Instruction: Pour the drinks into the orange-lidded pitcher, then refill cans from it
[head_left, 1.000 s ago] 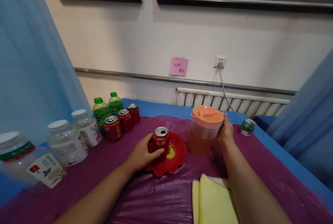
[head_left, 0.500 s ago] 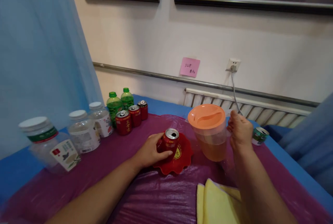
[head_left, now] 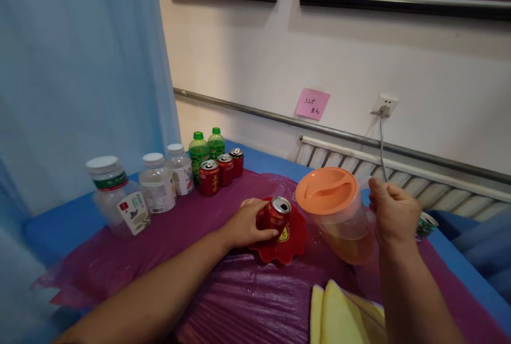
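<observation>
My left hand (head_left: 249,225) is wrapped round an opened red drink can (head_left: 277,215), which stands on or just over a red scalloped plate (head_left: 297,235). The can leans slightly to the right. In my right hand (head_left: 393,211) is the handle of a clear pitcher (head_left: 355,237) with an orange lid (head_left: 327,189). Yellowish liquid fills its lower part. The pitcher tilts toward the can, its lid edge close to the can's right side. I see no stream between them.
Several red cans (head_left: 209,177), green bottles (head_left: 198,155) and clear jars with white lids (head_left: 157,184) stand at the left. A folded yellow cloth (head_left: 339,314) lies in front on the purple plastic sheet (head_left: 239,291). A green can (head_left: 426,226) stands behind my right hand.
The pitcher has tipped further to the left, toward the can. The can now leans a little to the right in my left hand. The whole view has shifted left.
</observation>
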The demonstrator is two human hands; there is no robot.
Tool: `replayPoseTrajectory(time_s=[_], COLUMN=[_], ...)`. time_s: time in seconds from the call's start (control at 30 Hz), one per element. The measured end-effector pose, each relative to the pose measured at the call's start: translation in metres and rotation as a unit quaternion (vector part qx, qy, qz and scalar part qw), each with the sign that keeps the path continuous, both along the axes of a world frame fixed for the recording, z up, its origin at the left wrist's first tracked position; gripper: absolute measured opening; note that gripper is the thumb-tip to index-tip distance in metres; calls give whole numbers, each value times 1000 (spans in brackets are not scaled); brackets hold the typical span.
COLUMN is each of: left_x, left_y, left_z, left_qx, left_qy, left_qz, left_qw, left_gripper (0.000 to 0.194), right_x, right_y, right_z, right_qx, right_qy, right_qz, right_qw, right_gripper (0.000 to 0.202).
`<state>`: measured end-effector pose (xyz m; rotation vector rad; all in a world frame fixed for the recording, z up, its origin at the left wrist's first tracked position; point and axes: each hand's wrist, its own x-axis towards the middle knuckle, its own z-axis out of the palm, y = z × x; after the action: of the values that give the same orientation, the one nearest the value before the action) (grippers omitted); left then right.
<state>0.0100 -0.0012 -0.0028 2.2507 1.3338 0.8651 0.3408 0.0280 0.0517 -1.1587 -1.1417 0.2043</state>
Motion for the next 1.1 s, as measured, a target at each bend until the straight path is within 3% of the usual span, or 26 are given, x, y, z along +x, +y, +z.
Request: replayPoseTrajectory(time_s=[0.23,1.1], left_x=[1,1], left_y=[-1,-1], left_z=[-2,-2], left_qx=[2,-10], left_qy=[10,31], left_qz=[-15,-12], left_qw=[1000,999], left_gripper=[59,65], right_x=[-3,-21], right_y=[-8,-22], right_z=[4,17], right_qx=[-14,-61], right_qy=[-51,-78], right_qz=[-34,-32], right_qw=[998,995], right_gripper=[53,49])
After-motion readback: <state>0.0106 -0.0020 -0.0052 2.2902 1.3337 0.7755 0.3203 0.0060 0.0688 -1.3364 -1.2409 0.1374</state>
